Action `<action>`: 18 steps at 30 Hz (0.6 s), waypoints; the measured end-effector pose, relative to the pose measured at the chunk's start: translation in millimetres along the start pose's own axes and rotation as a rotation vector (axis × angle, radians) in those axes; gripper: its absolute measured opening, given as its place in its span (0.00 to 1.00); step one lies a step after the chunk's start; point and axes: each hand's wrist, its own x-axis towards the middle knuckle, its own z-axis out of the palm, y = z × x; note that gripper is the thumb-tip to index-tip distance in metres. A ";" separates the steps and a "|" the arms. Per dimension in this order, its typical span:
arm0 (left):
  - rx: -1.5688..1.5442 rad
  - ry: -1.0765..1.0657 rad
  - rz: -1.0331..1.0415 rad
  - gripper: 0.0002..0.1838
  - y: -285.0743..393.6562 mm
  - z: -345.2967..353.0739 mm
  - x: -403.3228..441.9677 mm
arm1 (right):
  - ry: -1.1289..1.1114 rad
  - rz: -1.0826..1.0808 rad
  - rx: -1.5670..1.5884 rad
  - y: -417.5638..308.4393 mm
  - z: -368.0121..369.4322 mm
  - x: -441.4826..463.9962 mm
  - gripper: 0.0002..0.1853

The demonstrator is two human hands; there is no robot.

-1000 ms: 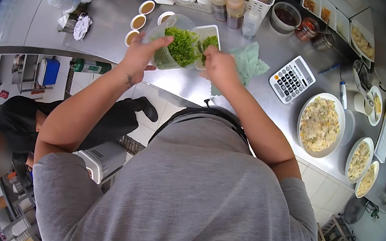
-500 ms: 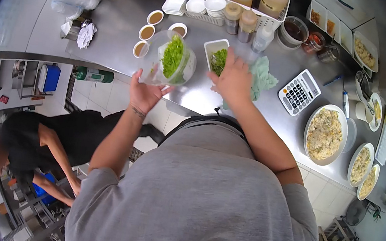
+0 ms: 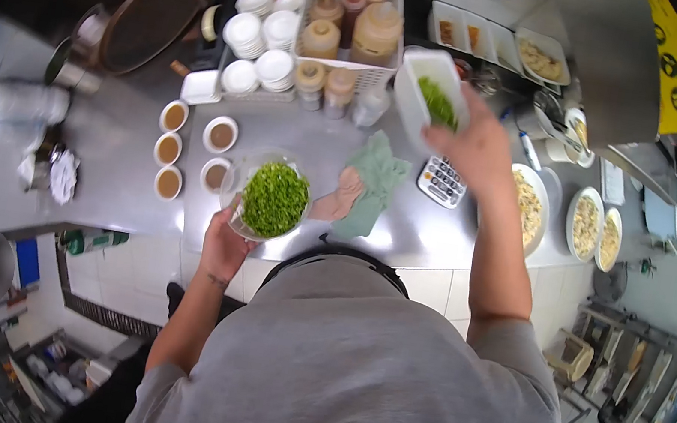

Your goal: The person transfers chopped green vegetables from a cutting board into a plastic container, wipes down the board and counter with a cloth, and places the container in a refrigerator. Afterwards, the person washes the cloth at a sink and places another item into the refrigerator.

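My left hand (image 3: 227, 246) is closed around the lower left side of a clear plastic tub (image 3: 258, 159) heaped with finely chopped greens (image 3: 275, 201). The tub is held close to the counter's front edge. Up at the right, my right hand (image 3: 475, 151) grips the near right side of a white rectangular container (image 3: 411, 96), lifted and tilted, with some greens (image 3: 437, 102) inside. Below it lies a calculator (image 3: 443, 183), partly covered by that hand. Between the two containers are a green cloth (image 3: 379, 184) and a brownish cloth (image 3: 342, 195).
Several small sauce cups (image 3: 220, 135) stand left of the tub. Behind are stacked white dishes (image 3: 244, 34) and a white basket (image 3: 298, 37) of sauce bottles. Plates of rice-like food (image 3: 586, 225) line the right side. A person (image 3: 96, 394) is partly visible at lower left.
The white container has been lifted off the counter and carried right in my right hand. My left hand has levelled the tilted tub, and the greens lie spread across it. The view has shifted.
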 end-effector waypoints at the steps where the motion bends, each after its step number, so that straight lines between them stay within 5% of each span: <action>1: 0.018 0.001 -0.009 0.33 -2.5 11.3 4.8 | 0.037 0.023 0.015 3.6 -7.0 21.1 0.44; 3: 0.042 -0.004 -0.031 0.32 -3.4 30.0 10.1 | 0.145 0.090 -0.138 32.2 0.2 75.7 0.47; 6: 0.085 -0.009 -0.047 0.32 -2.6 39.1 19.6 | 0.216 0.199 -0.080 53.1 25.3 147.2 0.33; 8: 0.102 -0.013 -0.048 0.33 2.6 45.3 20.7 | 0.255 0.377 0.004 68.6 52.4 189.0 0.36; 15: 0.150 0.031 -0.027 0.41 12.8 53.1 22.4 | 0.132 0.315 -0.223 89.9 103.9 242.6 0.39; 18: 0.146 0.054 -0.019 0.40 10.4 54.7 22.6 | 0.362 -0.018 -0.243 105.4 69.1 205.2 0.38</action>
